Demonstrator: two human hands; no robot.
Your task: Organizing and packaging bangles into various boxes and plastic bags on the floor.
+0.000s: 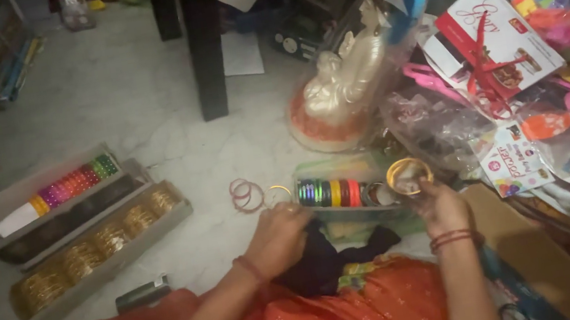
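My right hand (443,207) holds a stack of golden bangles (409,175) just above the right end of a clear box (353,195) filled with colourful bangles. My left hand (278,237) rests at the box's left end, fingers curled on its near edge and over a black cloth (329,260) lying on my orange-clad lap. Loose red bangles (247,194) and one thin golden ring (279,192) lie on the floor just left of the box.
Three long open boxes of bangles (81,233) sit on the marble floor at left. A wrapped figurine (345,80), a red-and-white gift box (489,45) and bagged plastic toys crowd the right. A dark table leg (205,42) stands behind. A cardboard box (524,251) lies at lower right.
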